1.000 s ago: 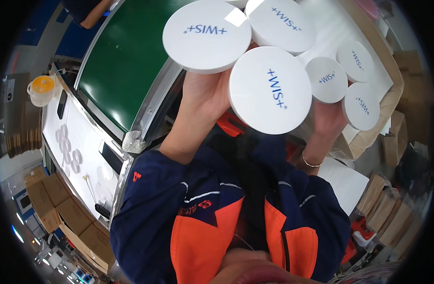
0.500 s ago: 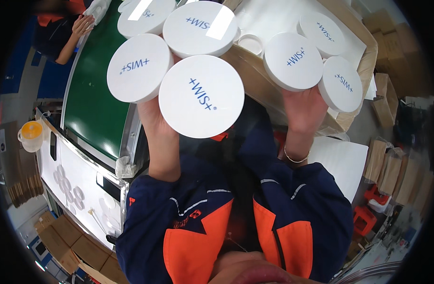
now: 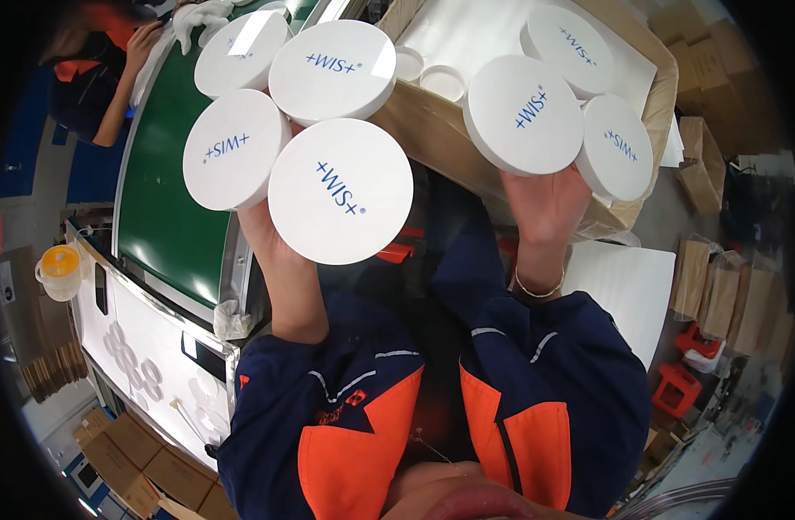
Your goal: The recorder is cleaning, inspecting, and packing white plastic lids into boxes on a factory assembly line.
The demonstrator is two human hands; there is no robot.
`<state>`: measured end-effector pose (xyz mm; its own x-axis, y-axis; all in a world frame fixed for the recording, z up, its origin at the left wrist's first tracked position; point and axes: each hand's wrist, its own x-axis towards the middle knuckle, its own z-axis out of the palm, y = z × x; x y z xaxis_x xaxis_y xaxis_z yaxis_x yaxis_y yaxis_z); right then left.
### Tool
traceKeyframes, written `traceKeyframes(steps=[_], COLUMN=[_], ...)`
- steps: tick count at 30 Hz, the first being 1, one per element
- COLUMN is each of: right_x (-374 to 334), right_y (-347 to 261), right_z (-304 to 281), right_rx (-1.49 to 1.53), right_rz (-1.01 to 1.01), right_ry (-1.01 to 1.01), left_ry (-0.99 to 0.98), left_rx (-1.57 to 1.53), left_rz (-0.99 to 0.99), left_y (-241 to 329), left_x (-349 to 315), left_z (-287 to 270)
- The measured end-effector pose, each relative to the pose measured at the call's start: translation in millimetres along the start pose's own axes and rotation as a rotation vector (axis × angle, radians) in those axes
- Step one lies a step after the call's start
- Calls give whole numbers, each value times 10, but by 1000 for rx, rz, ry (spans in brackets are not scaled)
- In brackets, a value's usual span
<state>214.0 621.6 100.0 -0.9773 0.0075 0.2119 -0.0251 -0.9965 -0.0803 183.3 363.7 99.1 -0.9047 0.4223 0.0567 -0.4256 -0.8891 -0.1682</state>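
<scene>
My left hand (image 3: 272,238) is closed under a cluster of several round white lids (image 3: 340,234), held with their flat, blue-printed faces toward me. They fan out beyond the fingers and hide most of them. Three more lids of the same kind (image 3: 524,147) rest on my right hand (image 3: 549,201), whose fingers are mostly covered by them. These are over the near side of a large carton (image 3: 432,130) lined with brown film. Inside the carton lie a white sheet (image 3: 640,78) and small round white pieces (image 3: 442,82).
A green conveyor belt (image 3: 168,234) runs along the left, beside a lit white panel (image 3: 111,303) and a yellow-lidded jug (image 3: 59,270). Another person's arm (image 3: 111,117) reaches in at the far left, near a white glove (image 3: 202,19). Red stools (image 3: 676,390) and cardboard boxes (image 3: 718,95) stand at the right.
The lids in my left hand have shifted left and slightly down in view; those in my right hand moved slightly left. A second small round piece in the carton now shows. Both grips remain.
</scene>
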Motion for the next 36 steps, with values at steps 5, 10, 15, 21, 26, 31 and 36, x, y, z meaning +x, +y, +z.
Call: traceKeyframes(steps=[5, 10, 15, 21, 26, 31, 36], right_x=[-7, 92, 370, 263, -52, -39, -52], right_y=[33, -582, -1573, -2304, -2467, -1292, -905], right_z=[-29, -307, -455, -873, -1078, -339, -110], right_rx=[0, -289, -1701, -2410, -1454, -744, -97], right_rz=[14, -97, -437, 154, -303, -506, -318], right_ry=[-81, -106, 131, 458, 399, 323, 15], left_ry=[-41, -131, -82, -1, 76, 52, 64], left_rx=[46, 294, 325, 323, 283, 48, 15], left_rz=[65, 263, 322, 299, 144, -115, -189], left_y=[-83, -143, -59, -183, -504, -516, -644], left_x=[-2, -72, -131, -80, 233, 396, 471], left_z=[16, 88, 148, 129, -62, -190, -287])
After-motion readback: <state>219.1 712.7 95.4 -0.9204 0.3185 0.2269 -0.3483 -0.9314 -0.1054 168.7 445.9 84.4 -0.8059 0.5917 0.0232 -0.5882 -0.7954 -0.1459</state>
